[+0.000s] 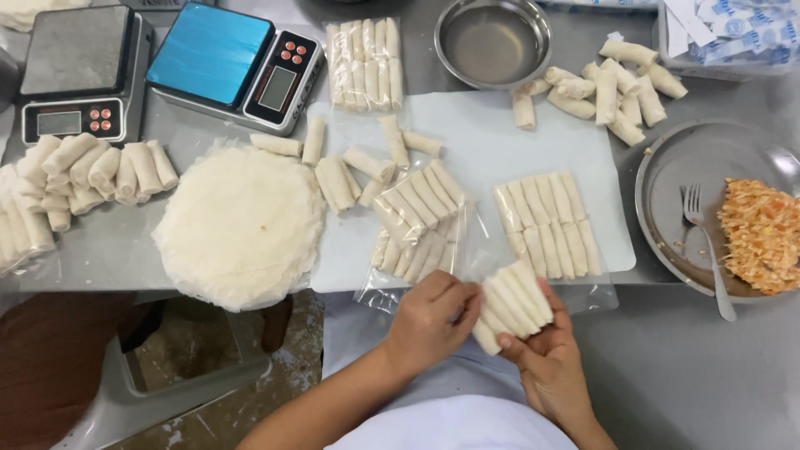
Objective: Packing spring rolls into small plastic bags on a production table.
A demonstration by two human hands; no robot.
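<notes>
Right hand [546,354] cups a row of spring rolls [510,304] from below, fingers curled shut around them, just off the near edge of the counter [683,367]. Left hand [429,315] pinches closed on the row's left end, apparently squaring the rolls so they sit flush. Just beyond, a clear bag [546,229] lies flat with a neat layer already inside; another filled bag [417,225] sits to its left. Stack of round wrappers [240,225] further left, two scales [233,62] at the back, loose rolls [604,87] beside a steel bowl [494,42], and a filling tray [675,208] with fork [708,242] on the right. Nothing blocks either hand.
</notes>
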